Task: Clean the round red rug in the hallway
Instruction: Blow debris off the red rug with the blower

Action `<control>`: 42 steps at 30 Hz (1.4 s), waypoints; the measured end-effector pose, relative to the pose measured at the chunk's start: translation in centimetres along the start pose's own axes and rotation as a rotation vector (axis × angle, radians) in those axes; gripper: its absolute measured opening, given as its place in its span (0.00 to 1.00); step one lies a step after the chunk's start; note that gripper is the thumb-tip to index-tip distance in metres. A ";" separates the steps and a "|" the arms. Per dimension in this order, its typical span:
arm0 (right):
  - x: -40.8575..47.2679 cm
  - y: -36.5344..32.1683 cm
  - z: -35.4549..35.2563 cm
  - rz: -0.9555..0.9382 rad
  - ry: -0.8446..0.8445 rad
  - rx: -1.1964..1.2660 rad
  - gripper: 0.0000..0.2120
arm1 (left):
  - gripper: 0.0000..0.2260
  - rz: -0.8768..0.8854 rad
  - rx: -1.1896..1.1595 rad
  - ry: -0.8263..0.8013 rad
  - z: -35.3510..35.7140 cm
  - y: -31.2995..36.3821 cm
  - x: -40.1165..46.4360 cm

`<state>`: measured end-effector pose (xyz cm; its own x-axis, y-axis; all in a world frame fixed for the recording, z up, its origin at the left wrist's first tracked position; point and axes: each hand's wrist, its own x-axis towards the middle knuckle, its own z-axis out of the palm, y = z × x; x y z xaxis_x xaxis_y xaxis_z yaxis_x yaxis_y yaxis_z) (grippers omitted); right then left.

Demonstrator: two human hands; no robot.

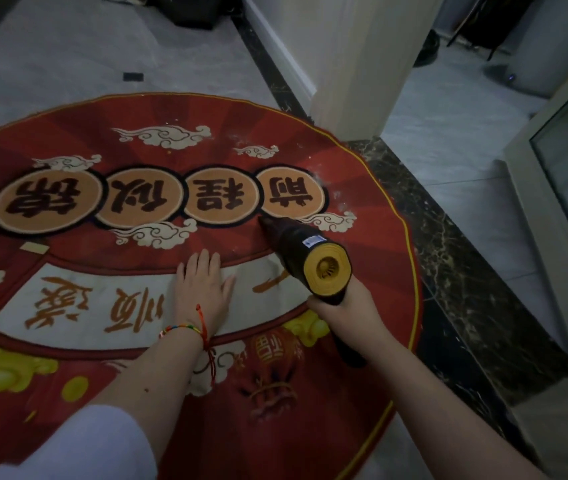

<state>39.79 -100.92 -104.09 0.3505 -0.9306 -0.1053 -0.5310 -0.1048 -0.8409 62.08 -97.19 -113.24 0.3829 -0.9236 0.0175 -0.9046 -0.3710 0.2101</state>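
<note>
The round red rug (78,136) lies on the floor, patterned with cream clouds, four orange discs with dark characters and a white banner. My left hand (203,287) rests flat on the banner, fingers straight, a coloured string bracelet at the wrist. My right hand (343,315) grips the handle of a black handheld vacuum (298,245) with a yellow rear end. Its narrow nozzle touches the rug just below the rightmost orange disc. White specks of dust lie on the rug to the right of that disc and further up.
A white door frame post (351,64) stands just beyond the rug's far right edge. A dark marble strip (448,244) runs along the rug's right side. A glass-fronted white cabinet (566,174) is at the right. A dark bag (192,10) lies on the grey floor far ahead.
</note>
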 end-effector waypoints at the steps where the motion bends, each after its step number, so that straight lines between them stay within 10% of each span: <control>1: -0.7 0.2 -0.2 0.003 -0.001 -0.005 0.13 | 0.26 -0.001 -0.002 -0.006 0.0 0.0 -0.2; 42: -5.8 0.2 1.8 -0.063 -0.048 0.014 0.15 | 0.28 -0.032 0.065 -0.088 -0.3 0.2 -3.1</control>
<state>39.06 -94.89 -104.61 0.4195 -0.9045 -0.0771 -0.4961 -0.1573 -0.8539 60.79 -94.38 -112.93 0.3967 -0.9149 -0.0752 -0.9034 -0.4036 0.1448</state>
